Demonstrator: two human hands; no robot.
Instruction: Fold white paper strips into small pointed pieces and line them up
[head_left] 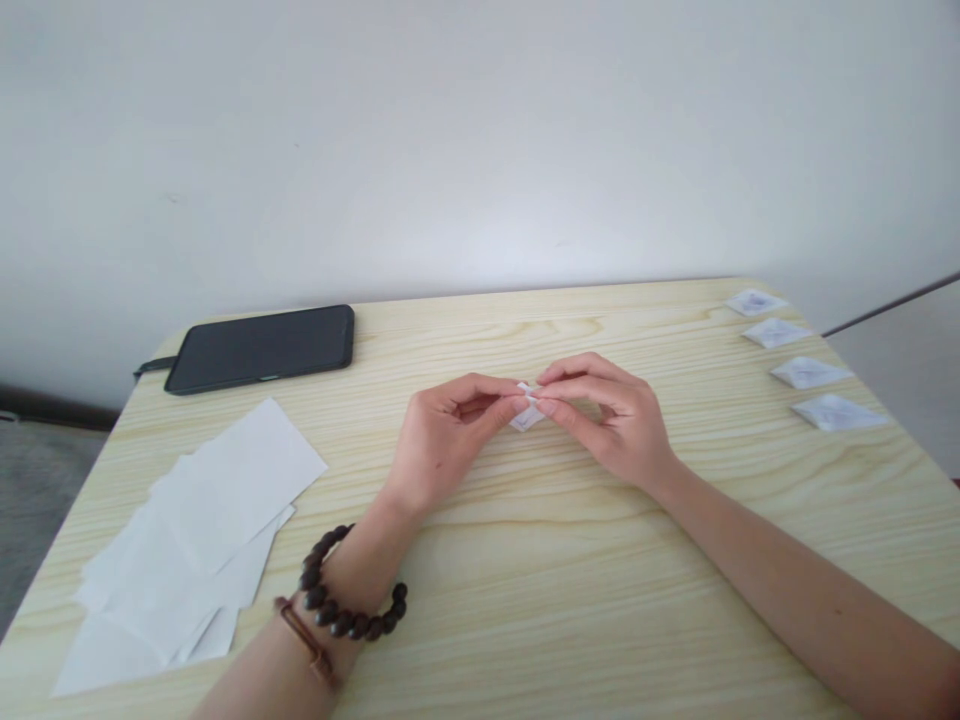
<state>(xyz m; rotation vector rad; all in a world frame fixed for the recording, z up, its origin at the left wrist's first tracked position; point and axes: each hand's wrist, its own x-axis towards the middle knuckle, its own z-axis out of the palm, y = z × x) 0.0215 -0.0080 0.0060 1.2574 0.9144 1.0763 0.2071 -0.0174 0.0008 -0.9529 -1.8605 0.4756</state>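
Between my two hands, above the middle of the table, is a small piece of folded white paper (527, 416). My left hand (455, 432) pinches its left side between thumb and fingers. From the right, my right hand (611, 415) grips the other side with thumb and fingertips. The fingers cover much of the paper, so its full shape is hidden. Several folded white paper boats (807, 373) stand in a row along the table's right edge.
Loose sheets of white paper (232, 485) overlap in a pile at the left of the wooden table (570, 620). A black phone (262, 347) lies at the back left, a dark strap (155, 366) at its end. Behind the table rises a white wall (480, 140).
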